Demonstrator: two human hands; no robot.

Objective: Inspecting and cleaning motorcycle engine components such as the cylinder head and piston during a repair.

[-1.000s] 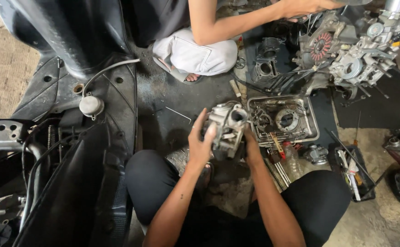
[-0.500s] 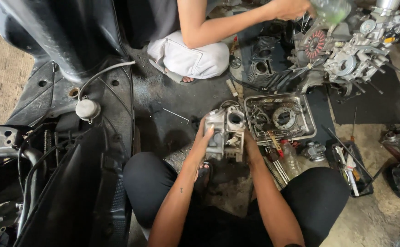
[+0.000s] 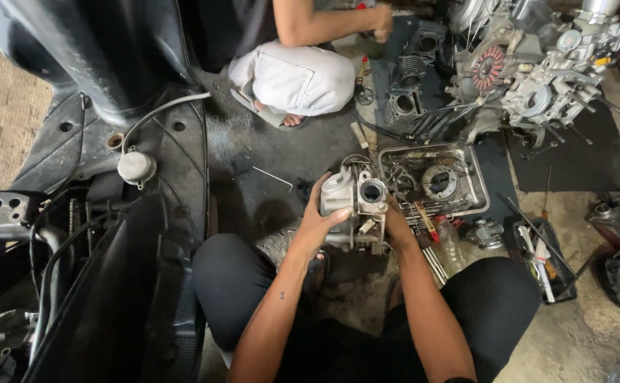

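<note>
Both hands grip one grey metal carburetor body (image 3: pixel 356 207), held above the grimy floor between the person's knees. Left hand (image 3: pixel 317 221) wraps the pale casting's left flank, thumb laid across its front; right hand (image 3: pixel 397 225) cups the right side and underside, its fingers mostly hidden behind the part, so how tightly they close I cannot tell. Neither hand is free.

Judging from the hold, the part is being turned over for inspection or fitting. Doing that well probably means keeping the left hand as the steady clamp and letting the right do any turning, with fingers kept off the open bore and any small brass pieces on the lower face.

Its round bore (image 3: pixel 372 191) sits at the top right of the grip and opens up toward the camera, slightly away from the person. Long axis seems to run from the palms upward and outward, roughly upright, tipped a little forward.

Just past the right hand's knuckles lies a shallow metal tray (image 3: pixel 479 186) of engine parts, with screwdrivers (image 3: pixel 427 221) beside the right wrist. Farther out, another person (image 3: pixel 292 74) squats near a stripped engine (image 3: pixel 537 78).
</note>
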